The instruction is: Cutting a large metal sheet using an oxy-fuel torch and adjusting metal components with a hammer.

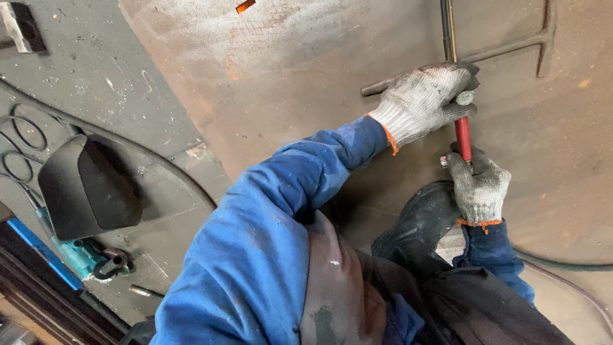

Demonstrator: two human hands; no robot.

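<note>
torch (462, 137) tip hidden by left hand (426, 96), hose (447, 25) cut off at top

- My left hand (424, 99), gloved, reaches far forward, arm nearly straight, fingers curled shut.
- My right hand (479, 185), gloved, sits nearer my body, fist closed, wrist bent upward.

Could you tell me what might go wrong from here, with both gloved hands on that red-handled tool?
1. The left hand and right hand sit close together on the red-handled tool; a slip could pinch fingers.
2. The gloves look like thin knit fabric, probably poor protection against heat or sharp edges on the rusty steel plate.
3. The hose trails beside the black boot and might snag.
</note>
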